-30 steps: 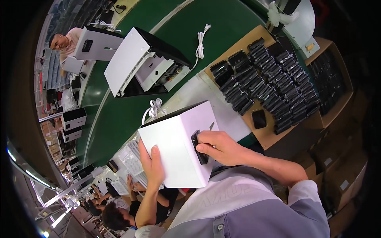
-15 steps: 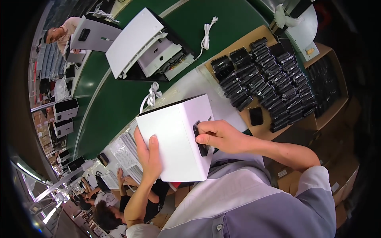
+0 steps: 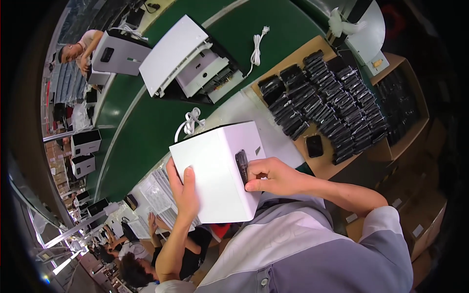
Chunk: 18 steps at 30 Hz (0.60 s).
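A white box-shaped appliance [image 3: 217,171] with rounded edges is held in front of my body, its dark back side away from me. My left hand [image 3: 186,193] wraps round its left side, thumb on the broad white face. Set into its right side is a glossy black oblong panel [image 3: 241,163], with a small slot beyond it. My right hand [image 3: 273,177] is closed, curled fingers and thumb together at the panel's near end. Whatever is pinched there is too small to make out. A white power cord [image 3: 189,121], tied in a bundle, lies behind the appliance.
Several film-wrapped black parts [image 3: 325,100] lie in rows on cardboard [image 3: 312,158] at right, beside a carton [image 3: 421,105]. An opened white appliance [image 3: 176,53] stands on the green conveyor [image 3: 132,127]. Co-workers sit along the line at left, one person [image 3: 78,51] at the far side.
My right hand has moved slightly down along the black panel to its near end, uncovering more of the panel and the slot. The appliance stays in my left hand, nearly in place.
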Tool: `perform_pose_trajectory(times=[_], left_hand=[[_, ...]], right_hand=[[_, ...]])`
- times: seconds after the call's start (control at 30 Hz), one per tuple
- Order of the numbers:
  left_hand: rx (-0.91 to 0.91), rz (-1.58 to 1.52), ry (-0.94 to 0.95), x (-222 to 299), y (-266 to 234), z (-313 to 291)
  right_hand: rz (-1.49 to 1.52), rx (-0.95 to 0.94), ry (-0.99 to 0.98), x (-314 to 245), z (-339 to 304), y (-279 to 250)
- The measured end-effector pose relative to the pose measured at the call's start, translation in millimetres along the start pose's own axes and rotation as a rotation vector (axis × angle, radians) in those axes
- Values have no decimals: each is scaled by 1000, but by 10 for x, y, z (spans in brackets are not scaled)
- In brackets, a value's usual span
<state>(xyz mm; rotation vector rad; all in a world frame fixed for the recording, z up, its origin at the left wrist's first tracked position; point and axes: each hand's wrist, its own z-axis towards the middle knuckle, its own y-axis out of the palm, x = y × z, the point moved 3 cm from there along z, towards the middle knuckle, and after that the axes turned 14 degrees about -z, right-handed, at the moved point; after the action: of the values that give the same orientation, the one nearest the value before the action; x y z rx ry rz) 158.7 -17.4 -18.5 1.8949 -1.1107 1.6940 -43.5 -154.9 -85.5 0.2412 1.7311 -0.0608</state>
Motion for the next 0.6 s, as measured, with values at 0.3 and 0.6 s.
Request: perform_pose_trajectory(times=[0.3,0.6], left_hand=[[17,-115,-203,-74,-380,-212],[-11,-332,-197,-45,-150,-35]], right_hand=[[266,476,-266,-336,-264,-420],[-349,763,-469,-339,284,286]])
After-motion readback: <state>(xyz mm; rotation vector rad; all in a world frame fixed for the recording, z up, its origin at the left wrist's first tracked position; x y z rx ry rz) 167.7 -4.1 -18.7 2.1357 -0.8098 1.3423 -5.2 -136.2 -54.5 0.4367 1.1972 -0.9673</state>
